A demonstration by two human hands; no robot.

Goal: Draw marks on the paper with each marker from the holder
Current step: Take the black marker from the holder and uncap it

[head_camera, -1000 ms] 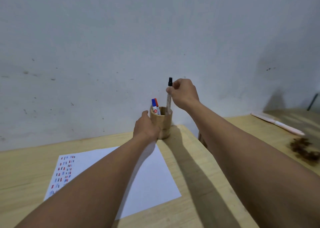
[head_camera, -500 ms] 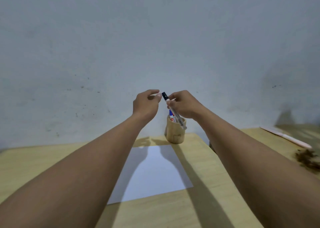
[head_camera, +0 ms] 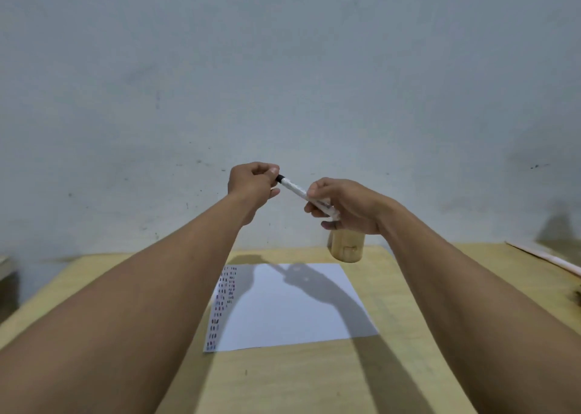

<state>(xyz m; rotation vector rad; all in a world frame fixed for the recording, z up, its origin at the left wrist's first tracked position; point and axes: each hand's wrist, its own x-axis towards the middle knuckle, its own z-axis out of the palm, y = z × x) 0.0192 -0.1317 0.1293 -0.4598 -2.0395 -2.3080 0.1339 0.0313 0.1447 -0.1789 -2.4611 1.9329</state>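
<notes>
Both hands are raised above the table's far side. My right hand [head_camera: 349, 204] grips the white barrel of a black-capped marker [head_camera: 294, 188], which slants up to the left. My left hand [head_camera: 253, 182] pinches the black cap end between thumb and fingers. Below my right hand stands the wooden holder [head_camera: 347, 248]; its top and contents are hidden by that hand. A white sheet of paper [head_camera: 292, 306] lies on the wooden table [head_camera: 314, 382], with columns of small red, blue and black marks along its left edge.
A pale wall rises right behind the table's far edge. A long pinkish stick [head_camera: 547, 258] lies on a second wooden surface at the far right. A dark object sits at the left edge of the view.
My right hand lifted the black-capped marker out of the holder and tilted it. My left hand left the holder, rose, and closed on the cap end.
</notes>
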